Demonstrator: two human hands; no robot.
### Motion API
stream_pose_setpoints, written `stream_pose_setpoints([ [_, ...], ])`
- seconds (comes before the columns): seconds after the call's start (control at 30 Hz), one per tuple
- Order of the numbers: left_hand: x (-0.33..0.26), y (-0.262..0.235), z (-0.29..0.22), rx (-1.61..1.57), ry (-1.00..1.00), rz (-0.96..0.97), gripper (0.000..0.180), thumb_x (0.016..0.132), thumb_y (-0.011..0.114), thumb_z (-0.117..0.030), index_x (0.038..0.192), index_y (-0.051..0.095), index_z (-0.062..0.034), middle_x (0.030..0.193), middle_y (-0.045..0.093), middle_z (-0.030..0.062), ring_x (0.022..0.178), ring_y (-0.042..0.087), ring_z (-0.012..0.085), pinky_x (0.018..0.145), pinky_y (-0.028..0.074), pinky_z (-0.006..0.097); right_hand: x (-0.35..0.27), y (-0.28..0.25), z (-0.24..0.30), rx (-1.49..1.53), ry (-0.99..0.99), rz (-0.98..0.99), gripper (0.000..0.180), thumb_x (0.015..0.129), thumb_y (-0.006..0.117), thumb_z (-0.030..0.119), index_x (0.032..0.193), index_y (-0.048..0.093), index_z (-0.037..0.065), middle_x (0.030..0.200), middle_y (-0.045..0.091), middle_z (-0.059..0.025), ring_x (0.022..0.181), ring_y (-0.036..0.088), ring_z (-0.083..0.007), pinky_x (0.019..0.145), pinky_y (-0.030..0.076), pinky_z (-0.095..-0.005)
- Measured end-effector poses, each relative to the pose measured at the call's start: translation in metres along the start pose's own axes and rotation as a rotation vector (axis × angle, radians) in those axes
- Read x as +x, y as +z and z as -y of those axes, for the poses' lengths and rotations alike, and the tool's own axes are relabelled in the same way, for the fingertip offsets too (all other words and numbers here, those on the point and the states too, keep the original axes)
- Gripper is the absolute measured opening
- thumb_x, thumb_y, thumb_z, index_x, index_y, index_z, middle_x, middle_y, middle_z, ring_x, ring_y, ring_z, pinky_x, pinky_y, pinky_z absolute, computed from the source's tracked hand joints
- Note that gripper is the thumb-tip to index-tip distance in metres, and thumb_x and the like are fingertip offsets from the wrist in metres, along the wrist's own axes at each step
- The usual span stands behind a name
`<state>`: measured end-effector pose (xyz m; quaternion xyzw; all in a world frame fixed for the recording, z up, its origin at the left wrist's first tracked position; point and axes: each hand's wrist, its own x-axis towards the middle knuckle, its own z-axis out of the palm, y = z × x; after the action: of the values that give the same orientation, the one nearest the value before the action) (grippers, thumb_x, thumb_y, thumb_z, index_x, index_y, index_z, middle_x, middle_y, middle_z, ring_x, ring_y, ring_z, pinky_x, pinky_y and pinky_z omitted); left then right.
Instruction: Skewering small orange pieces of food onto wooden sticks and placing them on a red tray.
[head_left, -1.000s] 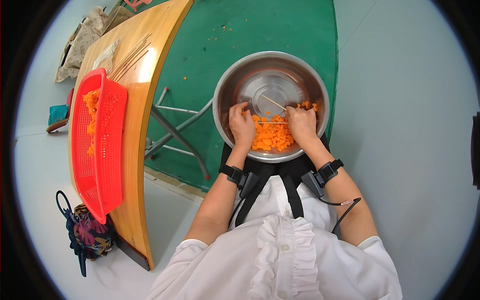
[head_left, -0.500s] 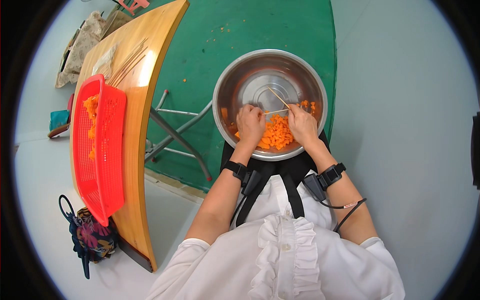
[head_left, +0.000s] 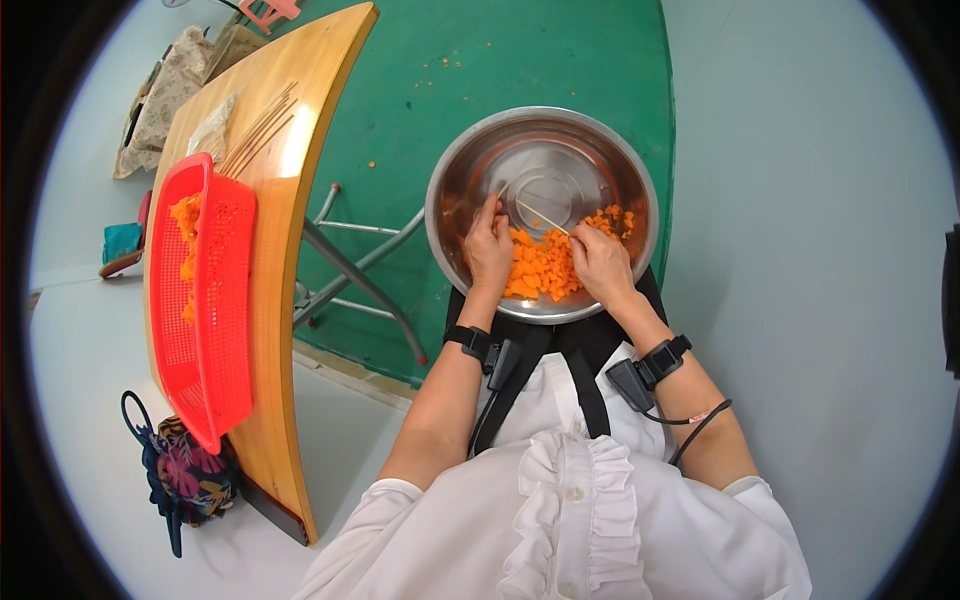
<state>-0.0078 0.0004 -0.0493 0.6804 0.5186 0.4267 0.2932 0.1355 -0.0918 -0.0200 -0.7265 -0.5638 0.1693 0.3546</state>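
Note:
On my lap rests a wide metal basin (head_left: 648, 190), with small chopped orange pieces (head_left: 540, 265), carrot-like, heaped at its near side. Inside the basin's left half, my left hand (head_left: 486, 250) is closed on a thin stick (head_left: 504, 188), of which only a short end shows above the fingertips. My right hand (head_left: 603, 265) pinches a thin wooden skewer (head_left: 542, 215) that slants up and left over the pieces. Both hands are just above the heap, apart from each other.
At left stands a wooden table (head_left: 275, 330) bearing a red plastic basket (head_left: 225, 300) with orange pieces, several thin sticks (head_left: 262, 128) and a clear bag (head_left: 212, 128). Folding metal legs (head_left: 360, 270) stand beside the basin. A patterned bag (head_left: 190, 470) is at lower left.
My left hand has turned and moved slightly left; its stick now points up rather than across to the right. My right hand's skewer has tipped lower toward the left.

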Motion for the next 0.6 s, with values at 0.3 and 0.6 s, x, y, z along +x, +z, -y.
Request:
stream_pose_setpoints([
  [0.3, 0.004, 0.001, -0.008, 0.484, 0.268, 0.307, 0.016, 0.065, 0.064, -0.008, 0.08, 0.063, -0.0031, 0.084, 0.055, 0.0127, 0.086, 0.052, 0.0297, 0.074, 0.042, 0.04, 0.015, -0.008, 0.002, 0.065, -0.01, -0.078, 0.011, 0.081, 0.051, 0.013, 0.083, 0.058, 0.004, 0.075, 0.06, -0.0151, 0.069, 0.059, -0.0332, 0.06, 0.047, -0.0412],
  [0.6, -0.019, -0.004, -0.001, 0.485, 0.257, 0.301, 0.014, 0.065, 0.064, -0.009, 0.077, 0.058, -0.0057, 0.081, 0.054, 0.0129, 0.081, 0.052, 0.0324, 0.071, 0.042, 0.043, -0.005, 0.001, -0.006, 0.057, 0.025, -0.059, 0.013, 0.079, 0.052, 0.014, 0.078, 0.06, 0.003, 0.072, 0.059, -0.0164, 0.068, 0.058, -0.0346, 0.061, 0.047, -0.0418],
])
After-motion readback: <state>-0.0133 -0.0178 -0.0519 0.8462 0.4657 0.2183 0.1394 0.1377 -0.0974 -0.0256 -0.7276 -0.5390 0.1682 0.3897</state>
